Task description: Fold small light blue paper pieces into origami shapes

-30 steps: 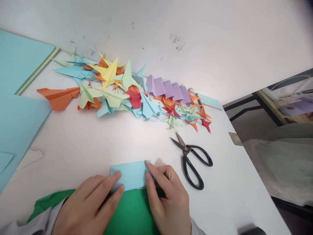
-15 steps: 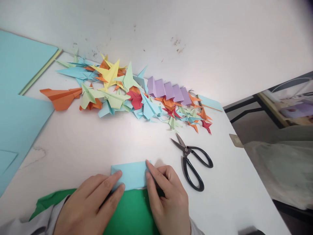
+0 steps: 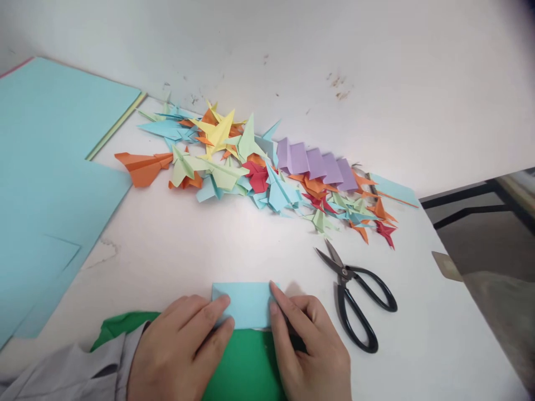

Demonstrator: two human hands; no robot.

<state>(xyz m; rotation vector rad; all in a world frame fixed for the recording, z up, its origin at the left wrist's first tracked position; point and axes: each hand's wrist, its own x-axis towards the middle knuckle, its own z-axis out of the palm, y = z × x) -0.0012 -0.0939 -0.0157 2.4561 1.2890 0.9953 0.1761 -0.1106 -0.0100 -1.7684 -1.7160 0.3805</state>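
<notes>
A folded piece of light blue paper (image 3: 249, 306) lies flat near the front of the white table. My left hand (image 3: 184, 345) presses its left end, thumb and forefinger laid on the paper. At the right end, my right hand (image 3: 313, 345) grips the edge, with the forefinger at the upper corner and the thumb just below. Behind the paper's lower edge and under both hands is something smooth and green (image 3: 242, 365), perhaps cloth. Black-handled scissors (image 3: 345, 273) rest to the right of my right hand, their blades partly apart.
Folded paper planes and stars (image 3: 221, 133) in several colours are heaped along the wall. A pleated purple paper strip (image 3: 317, 164) sits among them. Large blue sheets (image 3: 62, 139) cover the left side. The table's right edge (image 3: 472, 295) slants down toward the front.
The whole view has shifted, so everything appears farther right and mostly slightly lower. Both hands keep their places on the blue paper, which looks the same.
</notes>
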